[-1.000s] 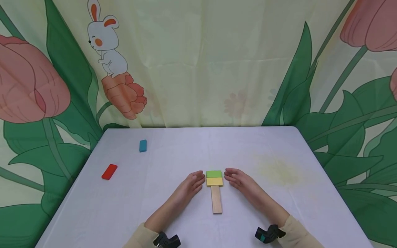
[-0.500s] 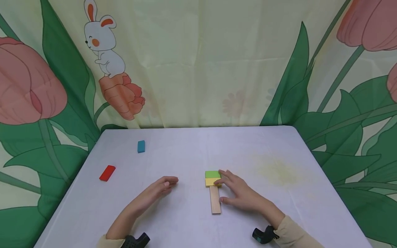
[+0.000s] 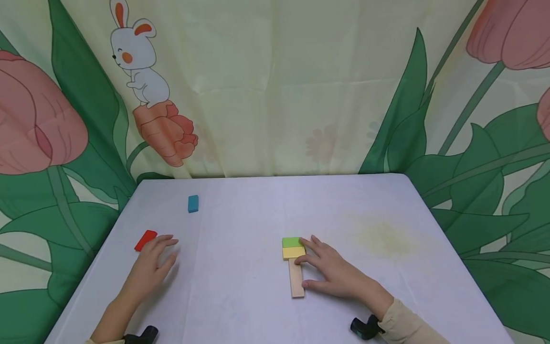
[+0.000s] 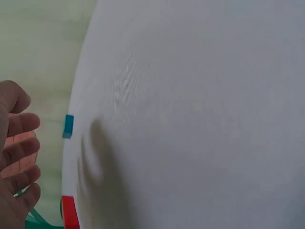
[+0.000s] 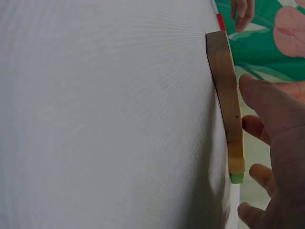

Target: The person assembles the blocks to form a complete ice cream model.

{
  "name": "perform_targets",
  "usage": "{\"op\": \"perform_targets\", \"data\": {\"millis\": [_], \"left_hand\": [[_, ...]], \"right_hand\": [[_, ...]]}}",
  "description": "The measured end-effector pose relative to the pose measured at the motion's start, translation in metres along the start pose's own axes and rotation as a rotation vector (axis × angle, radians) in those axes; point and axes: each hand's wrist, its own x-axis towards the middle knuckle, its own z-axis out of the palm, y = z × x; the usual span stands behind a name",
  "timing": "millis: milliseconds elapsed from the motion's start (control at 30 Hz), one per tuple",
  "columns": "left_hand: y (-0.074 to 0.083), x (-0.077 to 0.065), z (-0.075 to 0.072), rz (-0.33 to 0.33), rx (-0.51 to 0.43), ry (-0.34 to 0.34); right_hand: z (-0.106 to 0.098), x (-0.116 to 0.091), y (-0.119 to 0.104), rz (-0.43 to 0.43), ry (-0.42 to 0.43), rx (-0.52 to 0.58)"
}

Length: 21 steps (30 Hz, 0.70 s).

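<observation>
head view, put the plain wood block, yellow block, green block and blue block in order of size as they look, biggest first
1. Plain wood block
2. Yellow block
3. Green block and blue block: too alike to rank, and the blue one lies farther from the camera.

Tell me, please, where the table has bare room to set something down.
The table is bare between the left hand and the wooden block, and from the right hand to the right edge, save a yellowish stain. It is crowded around the green block, yellow block and right hand, and at the red block by the left hand.
</observation>
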Motion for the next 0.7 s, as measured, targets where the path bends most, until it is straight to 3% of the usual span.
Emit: {"op": "perform_targets", "data": {"millis": [100,233,500,700], "left_hand": [[-0.013,-0.003,-0.004,0.019,0.084,0.008],[-0.025,-0.006,-0.006,-0.005,0.139,-0.045],[-0.040,-0.008,-0.019,-0.080,0.125,-0.116],[-0.046,-0.004,-0.022,-0.055,0.119,-0.181]], "right_hand": [[-0.001,0.000,-0.001,-0.004,-0.013,-0.024],[-0.003,0.000,0.001,-0.026,-0.015,-0.089],[-0.008,0.007,0.006,-0.207,0.044,-0.234],[-0.010,0.011,0.011,-0.264,0.030,-0.250]]}}
